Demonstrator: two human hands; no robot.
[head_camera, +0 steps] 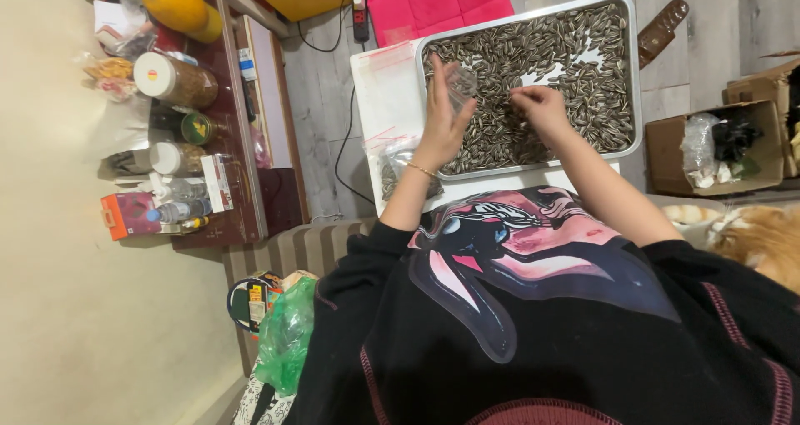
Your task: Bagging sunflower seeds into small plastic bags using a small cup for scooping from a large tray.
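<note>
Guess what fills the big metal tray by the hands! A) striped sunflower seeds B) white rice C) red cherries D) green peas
A: the metal tray is spread with striped sunflower seeds, and the right hand rests in them while the left hand holds a small clear bag.

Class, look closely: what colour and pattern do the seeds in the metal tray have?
The seeds are dark with pale stripes, seen in the head view, filling the silver tray.

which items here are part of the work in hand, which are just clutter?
In use:
left hand holding a small clear bag
right hand in the sunflower seeds
metal tray
filled seed bag

Lying about:
jars
cardboard box
green plastic bag
yellow melon
</note>
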